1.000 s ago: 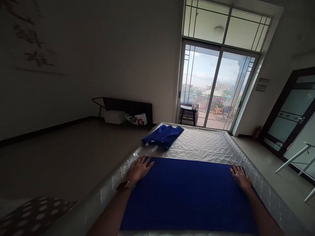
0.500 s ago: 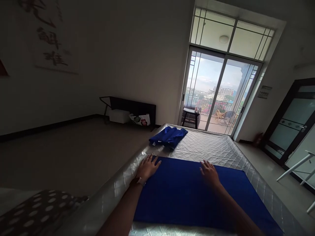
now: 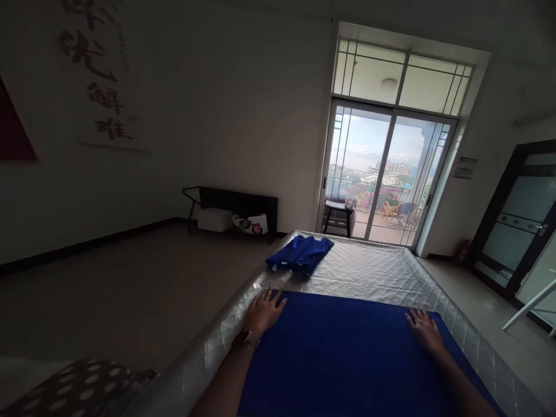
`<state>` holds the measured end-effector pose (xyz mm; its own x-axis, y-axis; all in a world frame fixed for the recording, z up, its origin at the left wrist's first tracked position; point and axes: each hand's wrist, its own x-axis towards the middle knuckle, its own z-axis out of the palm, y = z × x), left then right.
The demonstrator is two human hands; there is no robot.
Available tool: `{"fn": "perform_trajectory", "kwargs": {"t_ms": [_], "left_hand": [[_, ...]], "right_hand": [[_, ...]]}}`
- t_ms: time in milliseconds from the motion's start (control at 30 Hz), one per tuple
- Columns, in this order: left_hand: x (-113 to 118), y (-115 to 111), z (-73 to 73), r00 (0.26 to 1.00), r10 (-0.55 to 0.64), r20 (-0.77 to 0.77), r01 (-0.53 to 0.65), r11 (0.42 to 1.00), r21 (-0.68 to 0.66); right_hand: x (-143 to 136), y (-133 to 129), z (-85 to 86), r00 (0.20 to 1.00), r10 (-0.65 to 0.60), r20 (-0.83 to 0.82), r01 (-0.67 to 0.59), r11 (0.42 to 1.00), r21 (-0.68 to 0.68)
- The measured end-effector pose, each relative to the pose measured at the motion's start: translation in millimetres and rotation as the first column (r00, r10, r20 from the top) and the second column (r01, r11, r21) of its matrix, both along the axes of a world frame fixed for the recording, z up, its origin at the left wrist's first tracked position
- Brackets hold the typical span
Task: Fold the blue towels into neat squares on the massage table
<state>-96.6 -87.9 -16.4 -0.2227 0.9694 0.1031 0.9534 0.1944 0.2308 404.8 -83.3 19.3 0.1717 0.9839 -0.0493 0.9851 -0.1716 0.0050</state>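
A smooth blue cloth [image 3: 343, 347] lies spread flat on a silvery quilted mattress [image 3: 373, 263]. My left hand [image 3: 263, 311] rests palm down on its far left corner, fingers spread. Near the far right corner, my right hand [image 3: 424, 329] lies flat on the same cloth with its fingers stretched out. Beyond the cloth's far edge, a folded blue garment [image 3: 300, 255] with small white tags sits on the mattress's left side. The near edge of the cloth runs out of view.
A low black bench [image 3: 234, 200] stands along the wall, with a white box [image 3: 215, 219] and a printed bag [image 3: 251, 224] under it. A brown polka-dot fabric [image 3: 73, 388] is at lower left. Glass sliding doors [image 3: 360, 162] are behind the mattress; white furniture legs [image 3: 527, 306] stand at right.
My right hand has slid rightward across the cloth, from the middle of its far edge to near the far right corner. My left hand stays on the left corner. The view has tilted up slightly.
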Motion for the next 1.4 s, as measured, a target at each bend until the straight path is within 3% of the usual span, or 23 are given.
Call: {"fn": "perform_trajectory", "kwargs": {"t_ms": [67, 167, 400, 600, 900, 1233, 1400], "left_hand": [[-2, 0, -0.7, 1.000, -0.011, -0.002, 0.011, 1.000, 0.004], [-5, 1, -1.5, 0.999, -0.024, -0.027, 0.024, 1.000, 0.004], [-6, 4, -2.2, 0.995, -0.011, -0.103, 0.005, 0.998, -0.060], [-13, 7, -11.0, 0.993, -0.076, -0.095, 0.080, 0.996, 0.031], [-1, -3, 8.0, 0.997, -0.007, -0.074, 0.002, 0.998, -0.065], [0, -4, 10.7, 0.998, -0.012, -0.060, 0.007, 0.997, -0.075], [-3, -1, 7.0, 0.998, -0.026, -0.056, 0.023, 0.998, -0.050]], "right_hand": [[26, -1, -2.1, 0.998, -0.062, 0.009, 0.061, 0.998, 0.015], [40, -3, -5.5, 0.996, -0.088, 0.001, 0.088, 0.995, 0.040], [29, -7, -2.3, 0.991, -0.116, -0.068, 0.119, 0.991, 0.055], [31, -7, -3.0, 0.990, -0.108, -0.089, 0.115, 0.991, 0.069], [32, -5, -5.6, 0.991, -0.105, -0.087, 0.113, 0.990, 0.081], [29, -9, 1.9, 0.989, -0.118, -0.085, 0.123, 0.991, 0.054], [31, -6, -2.4, 0.991, -0.118, -0.064, 0.122, 0.991, 0.060]]}}
